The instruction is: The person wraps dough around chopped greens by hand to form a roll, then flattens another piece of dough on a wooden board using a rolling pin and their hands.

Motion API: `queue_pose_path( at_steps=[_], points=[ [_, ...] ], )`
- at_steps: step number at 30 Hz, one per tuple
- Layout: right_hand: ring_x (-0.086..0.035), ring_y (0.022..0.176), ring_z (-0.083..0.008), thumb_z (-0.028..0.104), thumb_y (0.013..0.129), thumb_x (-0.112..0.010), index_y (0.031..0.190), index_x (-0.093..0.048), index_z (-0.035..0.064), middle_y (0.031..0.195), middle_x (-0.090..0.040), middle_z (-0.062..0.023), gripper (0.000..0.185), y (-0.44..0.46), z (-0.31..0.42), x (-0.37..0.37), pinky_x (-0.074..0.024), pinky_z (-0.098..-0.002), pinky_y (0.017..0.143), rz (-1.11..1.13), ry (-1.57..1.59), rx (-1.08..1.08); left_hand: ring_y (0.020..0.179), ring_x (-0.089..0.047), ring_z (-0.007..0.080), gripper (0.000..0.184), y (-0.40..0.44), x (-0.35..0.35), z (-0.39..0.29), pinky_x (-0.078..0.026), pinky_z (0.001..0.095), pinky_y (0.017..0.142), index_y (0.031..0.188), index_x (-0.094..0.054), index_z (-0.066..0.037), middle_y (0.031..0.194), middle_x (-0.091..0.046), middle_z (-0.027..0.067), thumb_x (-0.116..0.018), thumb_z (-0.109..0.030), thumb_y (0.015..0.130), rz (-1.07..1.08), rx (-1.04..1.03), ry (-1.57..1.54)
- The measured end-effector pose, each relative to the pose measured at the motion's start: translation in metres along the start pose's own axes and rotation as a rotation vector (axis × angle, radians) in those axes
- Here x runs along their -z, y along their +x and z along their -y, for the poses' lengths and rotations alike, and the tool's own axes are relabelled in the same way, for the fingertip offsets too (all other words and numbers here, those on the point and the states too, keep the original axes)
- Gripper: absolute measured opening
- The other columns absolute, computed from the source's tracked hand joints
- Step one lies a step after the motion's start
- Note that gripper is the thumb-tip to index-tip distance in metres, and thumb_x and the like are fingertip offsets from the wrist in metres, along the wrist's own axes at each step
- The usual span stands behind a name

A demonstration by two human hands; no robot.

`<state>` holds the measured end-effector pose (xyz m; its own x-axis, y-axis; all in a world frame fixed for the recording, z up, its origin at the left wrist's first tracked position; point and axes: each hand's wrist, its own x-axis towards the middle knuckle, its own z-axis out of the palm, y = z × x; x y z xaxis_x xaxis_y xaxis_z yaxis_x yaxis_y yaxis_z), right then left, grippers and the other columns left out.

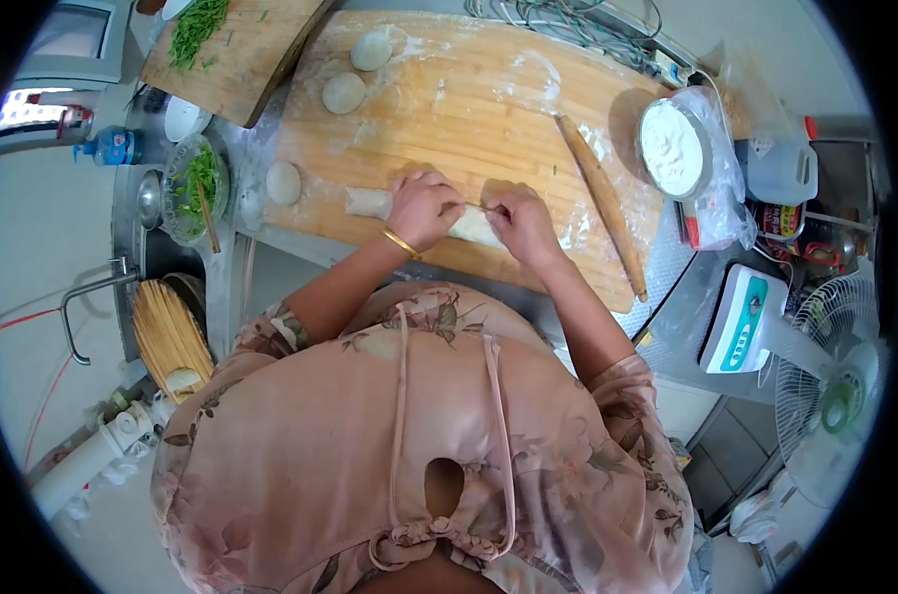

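Observation:
A long piece of white dough point(476, 230) lies near the front edge of the floured wooden board point(449, 129). My left hand point(426, 210), with a gold bangle at its wrist, bends over the dough and pinches its upper edge. A little to the right, my right hand point(524, 226) grips the same edge between thumb and fingers. One end of the dough sticks out left of my left hand; my fingers hide part of the rest. Three round dough pieces sit on the board's left side: an upper one point(372, 50), one below it point(344, 92) and a lower one point(283, 183).
A rolling pin point(602, 208) lies slantwise at right, near a bowl of flour point(670, 148). Further right are a scale point(746, 319) and a fan point(835, 391). At left stand a glass bowl of chopped greens point(193, 193) and a cutting board point(241, 59).

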<state>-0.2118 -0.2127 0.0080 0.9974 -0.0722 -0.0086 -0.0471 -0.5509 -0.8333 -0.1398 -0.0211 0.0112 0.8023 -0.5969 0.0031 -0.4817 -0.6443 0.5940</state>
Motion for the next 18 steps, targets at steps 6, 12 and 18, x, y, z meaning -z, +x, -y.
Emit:
queue_pose_path(
  at_steps=[6, 12, 18],
  points=[
    [-0.057, 0.083, -0.0339, 0.009, 0.076, -0.070, 0.080, -0.066, 0.0034, 0.081, -0.062, -0.0145, 0.007, -0.002, -0.003, 0.010, -0.0468, -0.0419, 0.075, 0.080, -0.137, -0.023, 0.098, -0.056, 0.0225, 0.013, -0.007, 0.005, 0.005, -0.033, 0.0424, 0.088, 0.083, -0.074, -0.017, 0.094, -0.065, -0.0001, -0.071, -0.028, 0.077, -0.045, 0.038, -0.018],
    [-0.057, 0.085, -0.0321, 0.008, 0.076, -0.071, 0.081, -0.068, 0.0045, 0.080, -0.062, -0.0129, 0.007, 0.000, 0.005, 0.009, -0.0463, -0.0403, 0.076, 0.051, -0.178, -0.073, 0.095, -0.057, 0.0220, 0.012, -0.009, 0.013, 0.001, -0.036, 0.0389, 0.087, 0.085, -0.075, -0.015, 0.094, -0.065, 0.0007, -0.072, -0.024, 0.076, -0.035, 0.030, 0.000],
    [-0.056, 0.085, -0.0313, 0.006, 0.076, -0.071, 0.084, -0.069, 0.0045, 0.082, -0.062, -0.0124, 0.009, 0.013, 0.018, 0.005, -0.0467, -0.0395, 0.077, 0.120, -0.111, -0.013, 0.094, -0.057, 0.0220, 0.013, -0.020, 0.024, 0.020, -0.035, 0.0377, 0.085, 0.087, -0.075, -0.014, 0.094, -0.065, 0.0008, -0.074, -0.020, 0.075, -0.165, 0.028, -0.025]
  ],
)
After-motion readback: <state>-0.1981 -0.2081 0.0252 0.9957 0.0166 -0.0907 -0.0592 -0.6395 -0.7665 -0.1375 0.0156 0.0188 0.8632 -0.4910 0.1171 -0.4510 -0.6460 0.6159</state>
